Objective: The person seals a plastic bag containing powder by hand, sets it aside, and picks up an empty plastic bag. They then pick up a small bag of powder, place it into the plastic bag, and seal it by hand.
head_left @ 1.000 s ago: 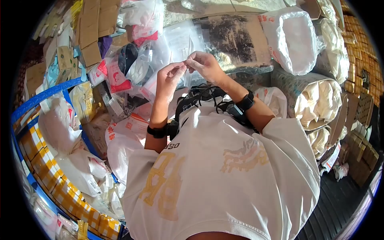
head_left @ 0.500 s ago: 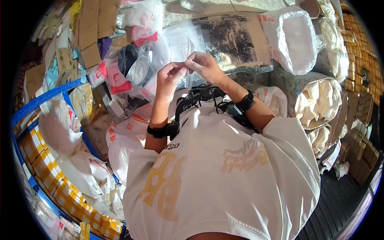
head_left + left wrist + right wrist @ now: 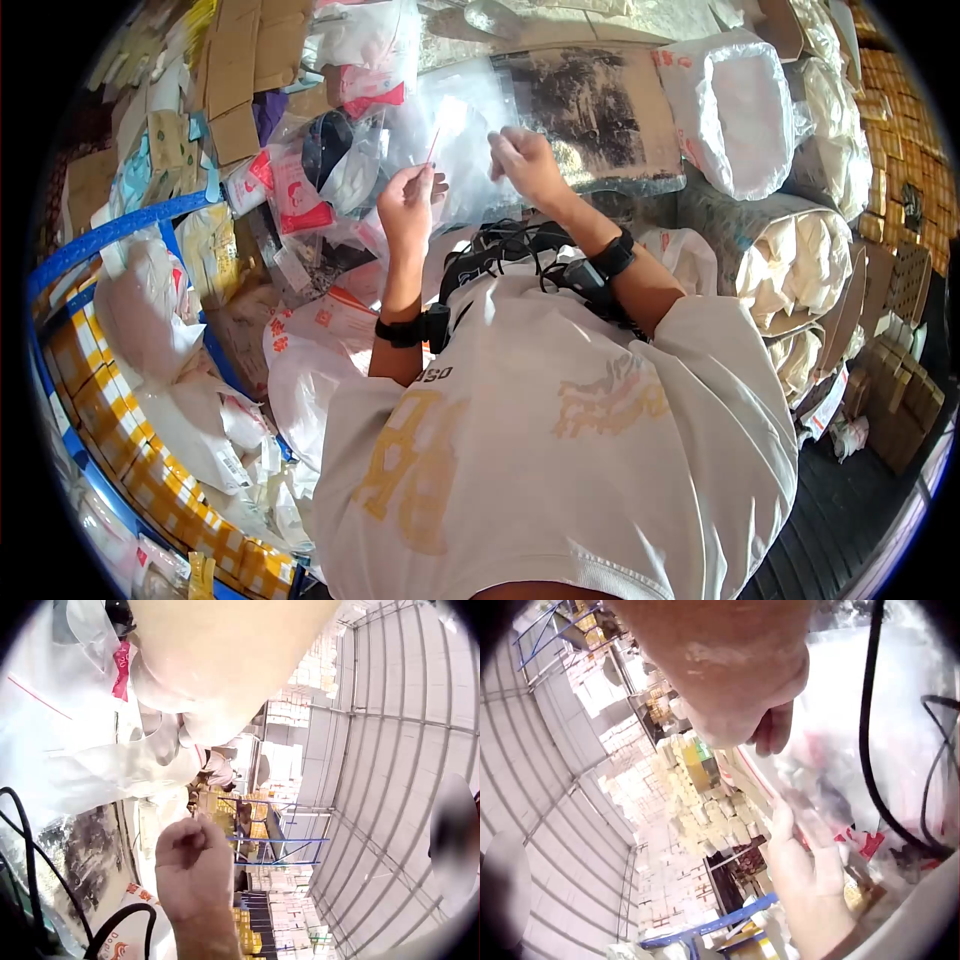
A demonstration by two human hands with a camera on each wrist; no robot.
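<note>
The left hand (image 3: 406, 212) pinches a clear plastic bag with a thin red line (image 3: 434, 146) along it. The right hand (image 3: 528, 168) is apart from it, to the right, its fingers curled inward with nothing visible in them. In the left wrist view the left hand (image 3: 217, 667) grips the bag (image 3: 135, 774) from above, while the right hand (image 3: 196, 870) hangs lower with bent fingers. The right wrist view shows the left hand (image 3: 806, 874) on the bag's edge and the right hand (image 3: 742, 697) above; parts of both hands' fingers are hidden.
Clear bags and red-and-white packets (image 3: 298, 195) lie at the left, beside cardboard (image 3: 232, 80). A dark-stained board (image 3: 590, 110) is ahead. At the right stand a white-lined container (image 3: 745, 115) and a box of pale items (image 3: 795, 255). A blue-framed cart (image 3: 120, 235) stands left.
The hands, together before, have moved apart: the left slightly down and left, the right slightly right. The bag's red line now shows above the left hand.
</note>
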